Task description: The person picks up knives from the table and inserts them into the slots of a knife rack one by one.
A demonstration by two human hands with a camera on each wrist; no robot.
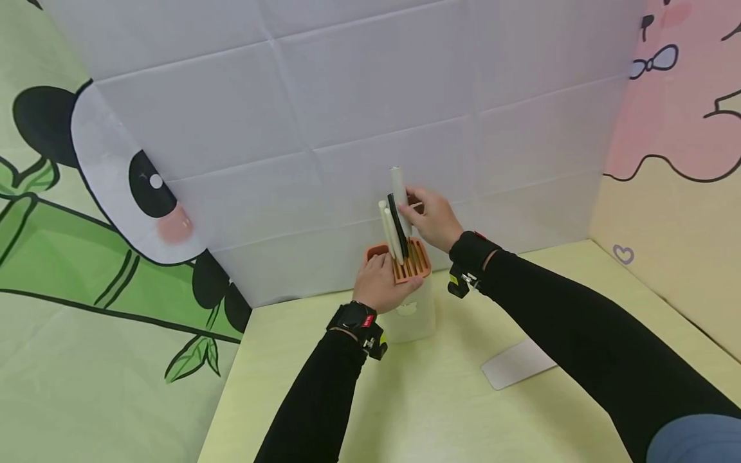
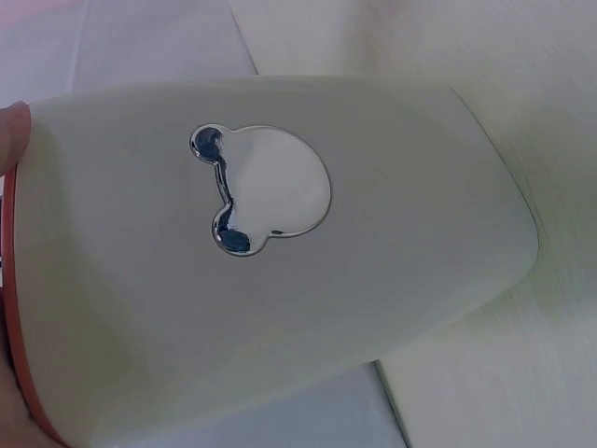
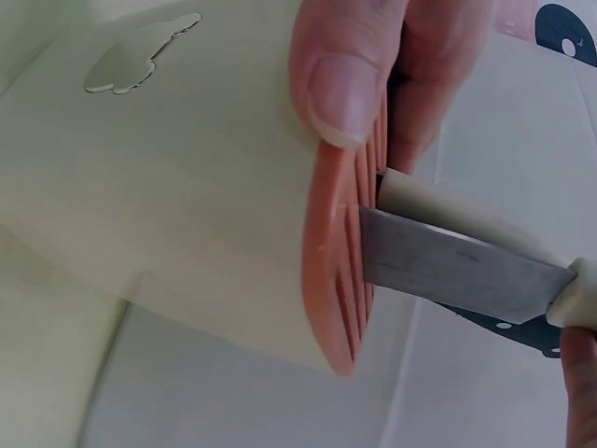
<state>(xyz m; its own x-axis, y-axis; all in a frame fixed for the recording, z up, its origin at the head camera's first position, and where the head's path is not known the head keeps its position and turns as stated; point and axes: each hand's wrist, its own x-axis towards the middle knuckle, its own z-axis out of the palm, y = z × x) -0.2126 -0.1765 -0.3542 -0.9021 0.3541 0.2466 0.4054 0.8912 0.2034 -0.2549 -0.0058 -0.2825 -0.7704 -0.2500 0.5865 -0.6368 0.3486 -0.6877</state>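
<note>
A cream knife block [image 1: 413, 318] with an orange slotted top [image 3: 328, 252] stands upright against the back wall. My left hand [image 1: 380, 283] grips its top rim, thumb along the front edge. Between the thumb and fingers of my right hand [image 1: 435, 220] is the pale handle of a knife [image 1: 397, 183]. Its steel blade [image 3: 466, 266] reaches down into a slot, with part of it still showing above the top. Close beside it stand a black-handled knife [image 1: 397, 225] and two cream handles [image 1: 389, 228]. A bear-shaped shiny badge [image 2: 280, 182] marks the block's front.
On the pale yellow table [image 1: 451, 418], a flat light-coloured rectangular piece [image 1: 517, 365] lies right of the block, partly hidden under the right sleeve. A white sheet wall [image 1: 347, 128] rises directly behind the block, with printed cartoon walls on both sides.
</note>
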